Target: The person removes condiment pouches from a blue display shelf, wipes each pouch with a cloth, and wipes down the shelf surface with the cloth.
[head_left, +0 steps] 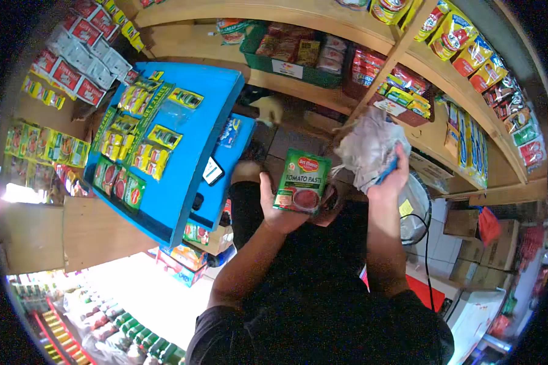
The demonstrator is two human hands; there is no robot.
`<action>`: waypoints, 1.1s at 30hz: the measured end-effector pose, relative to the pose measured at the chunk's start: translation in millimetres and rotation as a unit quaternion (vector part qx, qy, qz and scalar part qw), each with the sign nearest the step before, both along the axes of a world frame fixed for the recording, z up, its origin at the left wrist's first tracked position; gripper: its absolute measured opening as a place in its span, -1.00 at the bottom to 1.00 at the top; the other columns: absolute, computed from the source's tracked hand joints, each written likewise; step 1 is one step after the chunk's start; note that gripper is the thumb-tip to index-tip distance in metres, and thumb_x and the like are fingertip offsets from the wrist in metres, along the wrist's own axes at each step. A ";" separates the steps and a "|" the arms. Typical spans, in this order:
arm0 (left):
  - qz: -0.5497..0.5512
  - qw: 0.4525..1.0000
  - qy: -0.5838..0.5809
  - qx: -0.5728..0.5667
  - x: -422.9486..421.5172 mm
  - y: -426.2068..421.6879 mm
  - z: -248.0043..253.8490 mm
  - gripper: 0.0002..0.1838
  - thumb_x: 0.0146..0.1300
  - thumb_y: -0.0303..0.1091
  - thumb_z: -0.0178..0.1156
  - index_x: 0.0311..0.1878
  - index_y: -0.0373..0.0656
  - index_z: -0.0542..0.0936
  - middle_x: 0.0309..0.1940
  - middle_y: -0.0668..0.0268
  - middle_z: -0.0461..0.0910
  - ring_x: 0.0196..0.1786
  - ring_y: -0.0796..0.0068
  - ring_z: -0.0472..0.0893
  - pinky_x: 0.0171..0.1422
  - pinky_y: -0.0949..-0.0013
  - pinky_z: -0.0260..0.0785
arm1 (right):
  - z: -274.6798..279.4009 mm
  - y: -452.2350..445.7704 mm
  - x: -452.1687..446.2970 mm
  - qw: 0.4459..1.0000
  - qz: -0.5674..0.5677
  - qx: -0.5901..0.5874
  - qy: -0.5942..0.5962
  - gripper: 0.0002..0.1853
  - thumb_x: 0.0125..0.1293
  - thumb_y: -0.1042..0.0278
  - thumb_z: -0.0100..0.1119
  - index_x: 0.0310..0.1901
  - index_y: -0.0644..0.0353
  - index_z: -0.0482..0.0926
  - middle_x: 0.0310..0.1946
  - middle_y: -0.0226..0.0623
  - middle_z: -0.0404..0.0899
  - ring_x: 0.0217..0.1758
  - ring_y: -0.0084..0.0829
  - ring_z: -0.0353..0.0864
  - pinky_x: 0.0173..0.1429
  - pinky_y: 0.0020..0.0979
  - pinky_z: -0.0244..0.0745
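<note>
A green pouch of tomato paste with a red label lies face up in my left hand, the thumb along its left edge. My right hand is closed around a crumpled whitish cloth with frayed edges and a bit of blue beside the fingers. The cloth hangs apart from the pouch, to its right. On the left stands a blue table bearing yellow-green seasoning packets and more tomato paste pouches.
A phone lies on a lower blue surface. Wooden shelves with a green basket of packets run along the back and right. Behind my right arm are a round fan-like object and a black cord. Cardboard boxes stand at right.
</note>
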State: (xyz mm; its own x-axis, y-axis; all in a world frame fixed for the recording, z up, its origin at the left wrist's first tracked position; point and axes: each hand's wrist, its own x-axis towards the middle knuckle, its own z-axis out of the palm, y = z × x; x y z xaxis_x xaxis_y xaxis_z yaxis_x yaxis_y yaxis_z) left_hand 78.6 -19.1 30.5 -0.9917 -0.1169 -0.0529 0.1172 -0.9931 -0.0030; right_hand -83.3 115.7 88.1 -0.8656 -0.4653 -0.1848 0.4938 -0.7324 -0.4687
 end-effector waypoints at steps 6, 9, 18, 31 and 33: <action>0.014 0.980 -0.113 -0.163 -7.3 -1.2 -8.0 -0.23 0.35 0.30 -0.13 0.36 -0.17 0.32 0.32 0.08 0.37 0.35 0.03 0.36 0.48 -0.13 0.08 | -29.2 -7.6 33.7 0.965 0.043 0.204 0.159 -0.53 0.36 0.11 0.09 0.20 0.21 0.42 0.04 -0.15 0.54 0.02 -0.25 0.53 0.05 -0.22 0.46; 0.071 0.985 -0.099 -0.119 -18.5 0.8 -5.1 -0.35 0.42 0.18 -0.17 0.27 -0.18 0.41 0.22 0.10 0.48 0.24 0.10 0.47 0.38 0.01 0.24 | -31.9 -31.4 67.2 0.615 0.042 0.483 0.622 -0.46 0.27 0.26 0.11 0.29 0.15 0.36 0.27 -0.01 0.35 0.35 0.06 0.24 0.36 -0.03 0.18; 0.152 0.980 -0.079 -0.099 -29.9 -1.1 7.3 -0.25 0.43 0.28 -0.27 0.28 -0.23 0.42 0.17 0.10 0.53 0.22 0.13 0.50 0.38 0.10 0.29 | -23.9 -49.5 73.1 0.502 0.028 0.495 0.708 -0.40 0.14 0.32 0.17 0.26 0.26 0.39 0.32 0.08 0.31 0.40 0.13 0.23 0.47 0.08 0.08; 0.081 0.993 0.043 -0.075 -26.3 -10.3 -14.7 -0.41 0.51 0.12 -0.26 0.30 -0.15 0.38 0.25 0.19 0.46 0.26 0.26 0.47 0.40 0.17 0.27 | -32.4 -53.5 70.1 0.544 -0.023 0.506 0.669 -0.52 0.19 0.36 0.14 0.17 0.29 0.44 0.18 0.11 0.43 0.31 0.13 0.35 0.42 0.02 0.18; 0.027 0.990 0.138 -0.014 -24.9 -8.6 -25.1 -0.39 0.51 0.14 -0.27 0.32 -0.14 0.36 0.27 0.17 0.44 0.29 0.26 0.44 0.42 0.17 0.24 | -37.3 -55.9 66.3 0.545 -0.026 0.545 0.637 -0.52 0.16 0.37 0.15 0.16 0.29 0.45 0.18 0.10 0.43 0.30 0.12 0.36 0.41 0.02 0.19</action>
State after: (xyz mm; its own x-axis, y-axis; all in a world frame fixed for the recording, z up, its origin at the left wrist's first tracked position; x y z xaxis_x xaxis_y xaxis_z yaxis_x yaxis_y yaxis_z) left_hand 53.6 -27.7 5.3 -0.9600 -0.1684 0.2236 0.1692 -0.9855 -0.0157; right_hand -17.0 59.8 50.8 -0.6218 -0.6479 0.4399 -0.7482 0.3254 -0.5782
